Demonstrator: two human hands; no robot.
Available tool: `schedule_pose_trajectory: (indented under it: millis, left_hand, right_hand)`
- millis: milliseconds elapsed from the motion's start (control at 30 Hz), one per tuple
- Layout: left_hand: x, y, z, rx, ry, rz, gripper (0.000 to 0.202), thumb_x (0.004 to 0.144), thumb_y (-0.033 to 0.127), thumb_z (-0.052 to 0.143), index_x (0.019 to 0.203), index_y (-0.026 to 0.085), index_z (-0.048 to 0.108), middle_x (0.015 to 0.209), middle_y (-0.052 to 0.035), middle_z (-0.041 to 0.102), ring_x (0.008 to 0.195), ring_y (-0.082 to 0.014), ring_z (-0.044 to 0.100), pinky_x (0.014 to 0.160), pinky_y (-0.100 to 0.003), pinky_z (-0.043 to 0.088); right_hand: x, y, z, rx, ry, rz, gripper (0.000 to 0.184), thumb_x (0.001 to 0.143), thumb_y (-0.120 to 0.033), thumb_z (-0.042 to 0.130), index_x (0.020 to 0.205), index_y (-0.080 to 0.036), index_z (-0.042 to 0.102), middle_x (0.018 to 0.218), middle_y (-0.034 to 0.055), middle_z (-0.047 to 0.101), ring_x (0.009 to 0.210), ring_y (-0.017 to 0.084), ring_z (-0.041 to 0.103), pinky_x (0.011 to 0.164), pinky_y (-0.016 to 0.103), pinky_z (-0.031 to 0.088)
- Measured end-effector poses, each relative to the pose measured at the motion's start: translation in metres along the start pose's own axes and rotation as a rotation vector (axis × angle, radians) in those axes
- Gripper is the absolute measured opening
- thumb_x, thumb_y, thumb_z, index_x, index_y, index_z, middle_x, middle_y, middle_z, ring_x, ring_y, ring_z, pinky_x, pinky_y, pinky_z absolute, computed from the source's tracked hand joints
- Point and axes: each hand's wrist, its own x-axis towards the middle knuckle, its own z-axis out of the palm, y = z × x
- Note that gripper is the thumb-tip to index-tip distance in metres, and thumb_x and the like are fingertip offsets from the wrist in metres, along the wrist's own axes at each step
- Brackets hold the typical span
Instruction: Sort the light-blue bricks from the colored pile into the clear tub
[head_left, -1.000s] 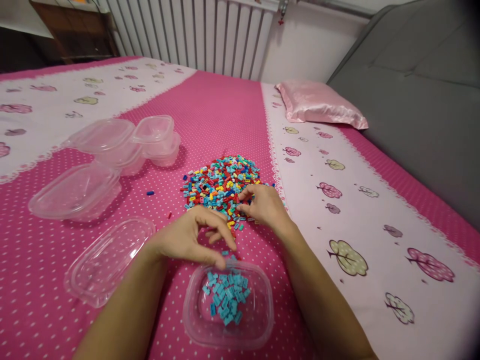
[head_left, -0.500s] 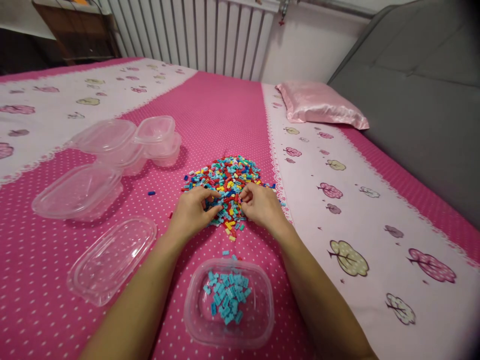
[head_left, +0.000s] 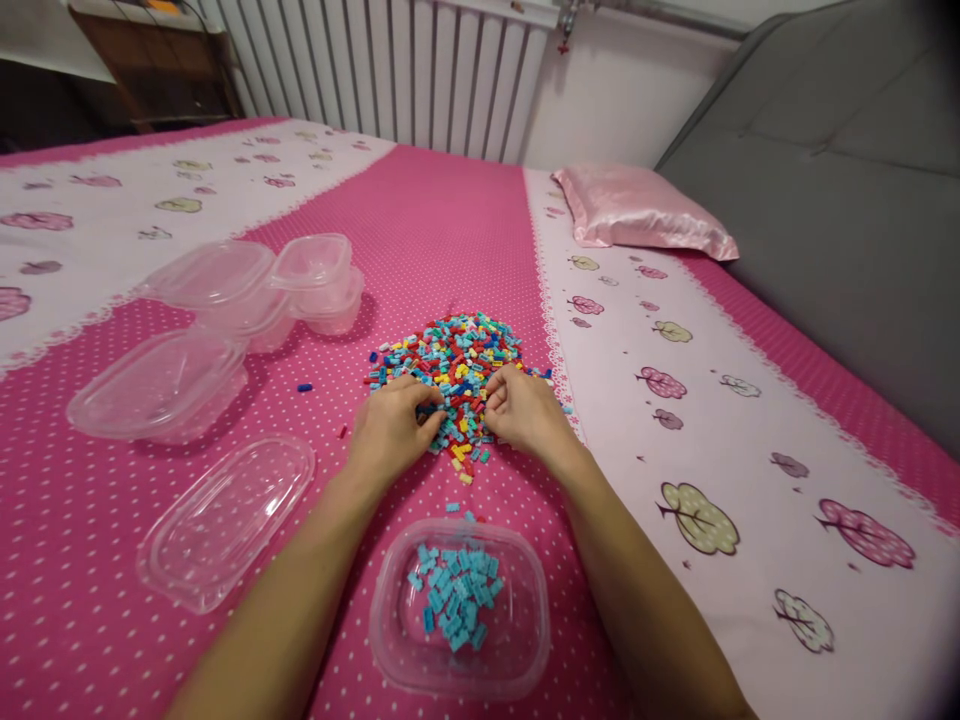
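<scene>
White ribs of a radiator (head_left: 405,70) line the far wall, beyond a bed spread with a bright pink, white-dotted sheet (head_left: 450,220) that has pale bands printed with little trees. On my right, a grey padded headboard (head_left: 840,180) rises behind a shiny pink pillow (head_left: 645,210).

Ahead of me on the pink part lies a heap of small toy bricks (head_left: 465,350), mixed red, yellow, blue, turquoise and green. Both my hands are at its near side. My left hand (head_left: 390,425) is at the left, thumb and fingers curved towards one another over the bricks; I can't tell whether a brick is between them. My right hand (head_left: 529,410) is at the right, its fingers curled in, and I can't make out whether it grips anything either.

Between my forearms sits an open clear container (head_left: 521,625) with turquoise bricks (head_left: 457,595) inside. A loose turquoise brick (head_left: 452,507) lies just beyond its far rim. Left of my left forearm is a clear lid (head_left: 225,520), with more clear containers (head_left: 157,385) behind it. One dark blue brick (head_left: 304,387) lies apart, between them and the heap.
</scene>
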Motion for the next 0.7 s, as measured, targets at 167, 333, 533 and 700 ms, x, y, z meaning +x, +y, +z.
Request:
schedule_pose_trajectory:
  millis: [167, 333, 533, 700]
  left_hand:
    - [-0.001, 0.001, -0.004, -0.100, 0.014, -0.026, 0.007, 0.074, 0.020, 0.065, 0.075, 0.014, 0.068, 0.061, 0.0005, 0.056, 0.054, -0.0124, 0.048, 0.056, -0.025, 0.037]
    - [-0.001, 0.003, -0.006, -0.478, -0.015, -0.218, 0.019, 0.072, 0.033, 0.068, 0.075, 0.015, 0.067, 0.052, 0.0026, 0.055, 0.044, -0.0099, 0.045, 0.046, -0.022, 0.034]
    - [0.000, 0.008, -0.012, -0.931, -0.031, -0.360, 0.029, 0.058, 0.034, 0.079, 0.072, 0.013, 0.065, 0.061, 0.0005, 0.062, 0.050, -0.0095, 0.053, 0.048, -0.020, 0.040]
    - [0.001, 0.011, -0.017, -1.014, -0.031, -0.396, 0.032, 0.053, 0.031, 0.084, 0.070, 0.013, 0.065, 0.060, 0.0009, 0.063, 0.050, -0.0087, 0.054, 0.049, -0.019, 0.041]
  right_hand:
    - [0.000, 0.004, -0.011, 0.128, -0.051, 0.008, 0.031, 0.062, -0.010, 0.056, 0.092, -0.019, 0.051, 0.062, -0.0027, 0.062, 0.060, 0.014, 0.060, 0.058, 0.024, 0.041]
    - [0.000, 0.012, -0.026, 0.544, -0.218, 0.024, 0.035, 0.060, -0.013, 0.059, 0.091, -0.020, 0.046, 0.064, -0.0045, 0.060, 0.056, 0.011, 0.057, 0.054, 0.022, 0.041]
    - [-0.008, 0.009, -0.043, 0.800, -0.332, 0.014, 0.039, 0.060, -0.013, 0.065, 0.093, -0.018, 0.046, 0.069, -0.0035, 0.061, 0.055, 0.008, 0.053, 0.051, 0.019, 0.040]
    - [-0.028, -0.005, -0.067, 0.845, -0.711, -0.191, 0.037, 0.066, -0.015, 0.070, 0.096, -0.017, 0.049, 0.077, -0.0010, 0.063, 0.062, 0.007, 0.058, 0.056, 0.017, 0.044]
